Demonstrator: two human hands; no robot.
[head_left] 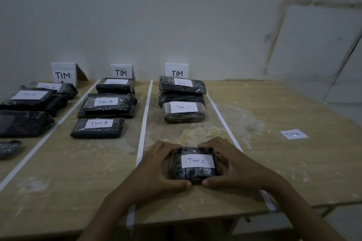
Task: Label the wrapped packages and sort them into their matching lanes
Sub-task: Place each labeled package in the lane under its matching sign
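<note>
Both grips are on one package [193, 175]: the left grip [156, 166] and right grip [239, 164] curl round its ends, thumbs meeting on the near side, fingers over the far edge. It sits on the tabletop [78, 172] at the near end of the third lane, between the left tape [145, 115] and the right tape [219, 111]. Its label [197, 161] reads TIM C, same as the labelled ones further up the lane

Risks as I see them:
- right grip lies across the right tape; a small drift that way and the package straddles the line
- tabletop is flaked and rough just ahead; sliding rather than lifting could snag the wrap or curl a label corner
- far stack [182, 88] in this lane looks skewed; shoving this package up against the row could nudge it over
- loose label [293, 134] out right, outside the lanes, seems to read TIM B but it's blurred; easy to stick on the wrong package
- dark package [23, 123] far left shows no label I can read; can't tell if it's done
</note>
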